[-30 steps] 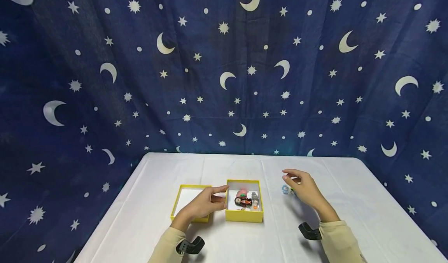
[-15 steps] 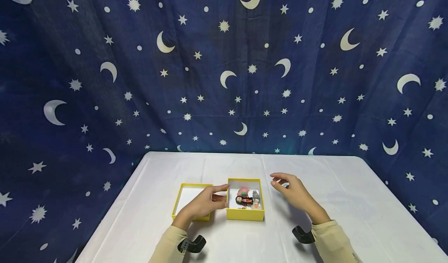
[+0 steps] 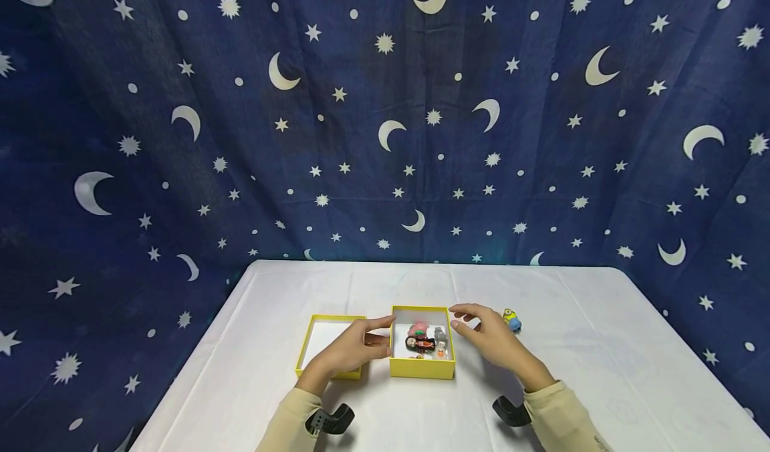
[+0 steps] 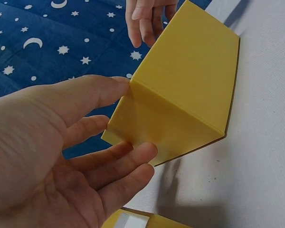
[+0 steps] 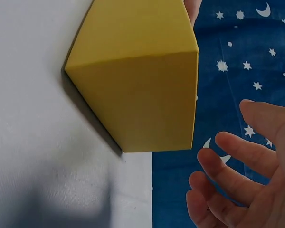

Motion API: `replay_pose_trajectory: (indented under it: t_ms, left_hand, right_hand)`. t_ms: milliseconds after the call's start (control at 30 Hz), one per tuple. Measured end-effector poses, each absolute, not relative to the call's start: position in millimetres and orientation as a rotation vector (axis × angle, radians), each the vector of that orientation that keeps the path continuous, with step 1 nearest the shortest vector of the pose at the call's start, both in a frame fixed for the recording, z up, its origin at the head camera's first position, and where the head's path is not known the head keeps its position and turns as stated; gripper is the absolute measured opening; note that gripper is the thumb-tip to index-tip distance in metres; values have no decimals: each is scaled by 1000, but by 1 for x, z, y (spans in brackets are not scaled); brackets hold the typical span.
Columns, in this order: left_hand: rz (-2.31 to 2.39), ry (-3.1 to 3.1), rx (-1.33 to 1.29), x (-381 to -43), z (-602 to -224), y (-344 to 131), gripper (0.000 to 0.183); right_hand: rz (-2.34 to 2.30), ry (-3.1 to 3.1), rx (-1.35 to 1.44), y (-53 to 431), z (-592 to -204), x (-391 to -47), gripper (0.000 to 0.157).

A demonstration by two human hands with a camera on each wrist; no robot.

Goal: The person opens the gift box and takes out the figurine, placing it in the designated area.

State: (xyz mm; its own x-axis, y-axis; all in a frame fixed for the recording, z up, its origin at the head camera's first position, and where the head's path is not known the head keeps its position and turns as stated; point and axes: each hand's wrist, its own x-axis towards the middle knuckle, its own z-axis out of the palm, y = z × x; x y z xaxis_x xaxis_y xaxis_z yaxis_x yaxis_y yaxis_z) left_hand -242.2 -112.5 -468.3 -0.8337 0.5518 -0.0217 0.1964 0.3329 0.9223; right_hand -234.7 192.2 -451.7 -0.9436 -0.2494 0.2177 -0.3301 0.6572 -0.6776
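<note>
Right of the open yellow cardboard box [image 3: 422, 369] on the white-clothed counter [image 3: 577, 352], the right hand [image 3: 490, 337] has arrived, fingers parted, seemingly empty, uncovering a yellow-and-blue toy figure [image 3: 512, 321]; the left hand [image 3: 353, 349], fingers extended, touches the box's left side, so both flank it.
</note>
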Motion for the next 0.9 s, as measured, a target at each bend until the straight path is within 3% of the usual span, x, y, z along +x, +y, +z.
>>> replay_pose_trajectory:
  t_ms: [900]
  left_hand:
    - [1514,2252,667,-244,-470,-112,62]
  right_hand:
    - [1322,-2815,881,169,-435,-245,34]
